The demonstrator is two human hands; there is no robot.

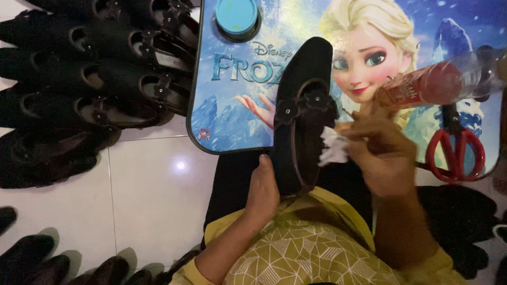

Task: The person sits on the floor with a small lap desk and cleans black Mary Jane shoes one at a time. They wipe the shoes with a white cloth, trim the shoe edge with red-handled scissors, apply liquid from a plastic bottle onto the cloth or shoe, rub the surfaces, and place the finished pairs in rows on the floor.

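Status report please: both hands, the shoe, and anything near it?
Left hand grips black shoe at heel. Right hand presses white cloth on its side. Red scissors lie beside.

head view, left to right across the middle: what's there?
stacked black shoes → left hand → black flower-trimmed shoe → white cloth → right hand → red-handled scissors

White glossy tiled floor [153, 195] reflects a lamp; small picture-printed table [232, 121] stands there.

left hand [262, 191] holding black shoe [302, 113], right hand [379, 149] wiping
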